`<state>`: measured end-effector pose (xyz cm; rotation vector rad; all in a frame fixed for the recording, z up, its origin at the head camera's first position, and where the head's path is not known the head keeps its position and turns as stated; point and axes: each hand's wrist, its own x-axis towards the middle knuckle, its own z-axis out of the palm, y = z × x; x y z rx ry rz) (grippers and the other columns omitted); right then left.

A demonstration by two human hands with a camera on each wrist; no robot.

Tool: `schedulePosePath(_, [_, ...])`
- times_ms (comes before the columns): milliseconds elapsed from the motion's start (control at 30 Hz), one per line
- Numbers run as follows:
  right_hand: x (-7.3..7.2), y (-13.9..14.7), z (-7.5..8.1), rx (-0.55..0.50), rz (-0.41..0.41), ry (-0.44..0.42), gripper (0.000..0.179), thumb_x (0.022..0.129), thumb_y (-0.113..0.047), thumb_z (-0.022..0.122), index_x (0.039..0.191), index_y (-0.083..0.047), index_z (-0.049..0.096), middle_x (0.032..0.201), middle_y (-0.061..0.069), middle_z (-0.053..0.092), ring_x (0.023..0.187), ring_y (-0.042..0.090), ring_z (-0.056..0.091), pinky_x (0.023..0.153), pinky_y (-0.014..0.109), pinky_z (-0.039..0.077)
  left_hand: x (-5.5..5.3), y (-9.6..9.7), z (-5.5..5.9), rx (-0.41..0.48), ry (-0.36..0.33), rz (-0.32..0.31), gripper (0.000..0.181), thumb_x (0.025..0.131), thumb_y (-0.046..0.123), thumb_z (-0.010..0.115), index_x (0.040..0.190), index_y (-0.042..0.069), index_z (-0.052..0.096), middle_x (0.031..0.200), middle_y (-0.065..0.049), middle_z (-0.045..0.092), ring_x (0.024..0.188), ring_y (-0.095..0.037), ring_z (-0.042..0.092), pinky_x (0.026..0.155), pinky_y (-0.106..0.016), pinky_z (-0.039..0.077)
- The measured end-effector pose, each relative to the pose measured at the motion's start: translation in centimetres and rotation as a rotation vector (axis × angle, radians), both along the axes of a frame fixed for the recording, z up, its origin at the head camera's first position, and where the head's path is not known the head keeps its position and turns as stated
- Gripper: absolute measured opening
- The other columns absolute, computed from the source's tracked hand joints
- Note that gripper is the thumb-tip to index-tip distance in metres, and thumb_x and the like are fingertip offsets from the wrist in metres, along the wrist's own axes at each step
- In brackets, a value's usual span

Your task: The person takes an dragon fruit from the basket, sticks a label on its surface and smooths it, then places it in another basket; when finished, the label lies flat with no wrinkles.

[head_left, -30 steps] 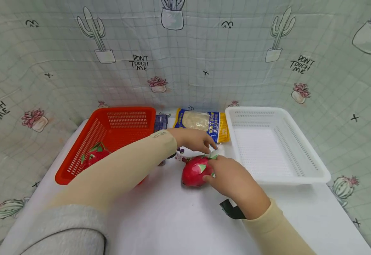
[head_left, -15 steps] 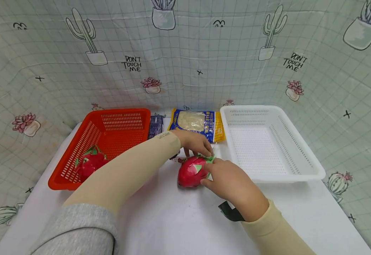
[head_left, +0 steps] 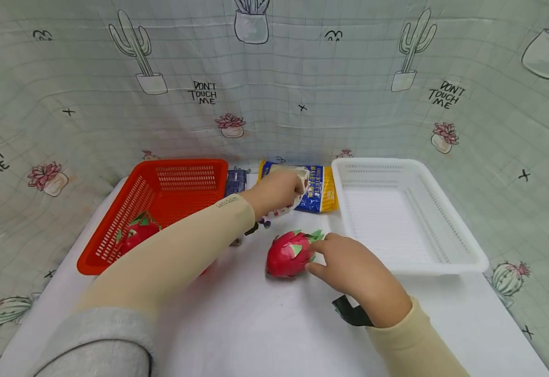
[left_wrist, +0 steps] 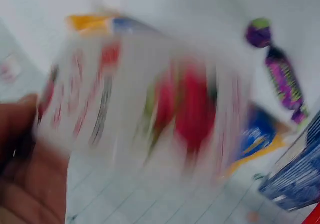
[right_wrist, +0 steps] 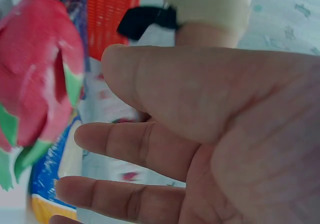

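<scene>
My left hand (head_left: 276,191) grips the edge of a thin white packet (left_wrist: 195,104) with red print, held up over the back of the table. In the left wrist view the packet is blurred, and its lettering is unreadable. A pinkish-red dragon fruit (head_left: 286,256) with green tips lies on the white table in the middle. Just right of it is my right hand (head_left: 354,267), fingers spread and relaxed, holding nothing. The right wrist view shows its fingertips (right_wrist: 90,136) beside the fruit. A purple-wrapped candy (left_wrist: 285,79) lies on the table near the left wrist.
At left a red basket (head_left: 191,167) holds another dragon fruit (head_left: 138,233), partly hidden by my left sleeve. A white basket (head_left: 463,230) stands at right. Between them at the back lie a blue-and-yellow packet (head_left: 321,191) and a dark blue package (head_left: 235,182).
My left hand has moved from the top of the dragon fruit back toward the blue-and-yellow packet, now lifting the white packet. My right hand has drawn slightly away from the fruit.
</scene>
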<state>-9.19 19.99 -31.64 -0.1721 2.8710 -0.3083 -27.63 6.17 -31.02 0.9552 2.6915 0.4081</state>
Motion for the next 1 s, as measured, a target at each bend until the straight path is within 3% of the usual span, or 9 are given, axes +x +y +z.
schedulePosePath(100, [-0.2, 0.5, 0.6, -0.014, -0.014, 0.019, 0.046, 0.097, -0.039, 0.076, 0.136, -0.014, 0.073, 0.13, 0.015, 0.069, 0.115, 0.033, 0.069, 0.092, 0.053, 0.063, 1.3, -0.9, 2.2, 0.14, 0.032, 0.111, 0.029, 0.11, 0.013, 0.057, 0.131, 0.016, 0.078, 0.128, -0.002, 0.076, 0.102, -0.016, 0.067, 0.091, -0.028, 0.062])
schedulePosePath(167, [-0.4, 0.7, 1.0, -0.022, -0.019, 0.037, 0.047, 0.097, -0.04, 0.076, 0.137, -0.014, 0.072, 0.131, 0.016, 0.069, 0.117, 0.035, 0.069, 0.091, 0.054, 0.063, 2.4, -1.6, 3.5, 0.227, 0.062, 0.152, 0.029, 0.11, 0.013, 0.058, 0.131, 0.017, 0.077, 0.125, -0.002, 0.076, 0.1, -0.017, 0.068, 0.09, -0.028, 0.062])
schedulePosePath(267, [-0.9, 0.8, 1.6, -0.037, -0.029, 0.052, 0.048, 0.097, -0.04, 0.075, 0.138, -0.015, 0.072, 0.133, 0.017, 0.069, 0.118, 0.037, 0.068, 0.088, 0.054, 0.064, 4.3, -2.9, 4.7, 0.332, 0.113, 0.176, 0.031, 0.109, 0.014, 0.06, 0.136, 0.02, 0.074, 0.129, 0.0, 0.075, 0.103, -0.015, 0.066, 0.091, -0.027, 0.061])
schedulePosePath(367, [-1.2, 0.7, 2.2, -0.059, -0.044, 0.085, 0.048, 0.099, -0.04, 0.074, 0.139, -0.013, 0.071, 0.135, 0.017, 0.071, 0.123, 0.04, 0.068, 0.094, 0.058, 0.062, 6.3, -4.1, 5.1, 0.437, 0.167, 0.17, 0.036, 0.107, 0.012, 0.062, 0.141, 0.02, 0.071, 0.132, 0.0, 0.072, 0.1, -0.015, 0.065, 0.086, -0.025, 0.061])
schedulePosePath(567, [-1.7, 0.3, 3.2, -0.169, -0.106, 0.176, 0.046, 0.104, -0.041, 0.067, 0.139, -0.012, 0.071, 0.129, 0.016, 0.075, 0.12, 0.039, 0.07, 0.096, 0.058, 0.06, 9.6, -6.2, 4.5, 0.725, 0.2, 0.177, 0.045, 0.102, 0.004, 0.064, 0.145, 0.018, 0.068, 0.137, -0.003, 0.068, 0.097, -0.016, 0.071, 0.078, -0.028, 0.066])
schedulePosePath(767, [-2.0, -0.4, 3.5, -0.271, -0.135, 0.314, 0.04, 0.106, -0.036, 0.064, 0.136, -0.012, 0.072, 0.126, 0.015, 0.077, 0.114, 0.038, 0.072, 0.092, 0.056, 0.061, 10.7, -6.8, 2.9, 0.888, 0.139, 0.159, 0.06, 0.099, -0.003, 0.062, 0.155, 0.017, 0.057, 0.148, -0.004, 0.059, 0.098, -0.02, 0.073, 0.078, -0.031, 0.067])
schedulePosePath(867, [-2.1, -0.8, 3.3, -0.375, -0.158, 0.441, 0.037, 0.105, -0.03, 0.067, 0.136, -0.011, 0.072, 0.123, 0.014, 0.077, 0.11, 0.035, 0.074, 0.092, 0.054, 0.063, 10.9, -6.6, 2.0, 0.946, 0.086, 0.117, 0.068, 0.098, -0.007, 0.061, 0.161, 0.016, 0.049, 0.153, -0.005, 0.055, 0.103, -0.022, 0.076, 0.081, -0.032, 0.067])
schedulePosePath(1000, [-2.5, -1.3, 2.7, -0.553, -0.12, 0.715, 0.038, 0.1, -0.021, 0.075, 0.135, -0.006, 0.071, 0.12, 0.014, 0.073, 0.106, 0.03, 0.073, 0.091, 0.048, 0.065, 11.2, -6.3, 1.1, 0.999, 0.047, 0.079, 0.074, 0.099, -0.009, 0.061, 0.165, 0.016, 0.04, 0.165, -0.007, 0.044, 0.114, -0.027, 0.076, 0.091, -0.033, 0.065])
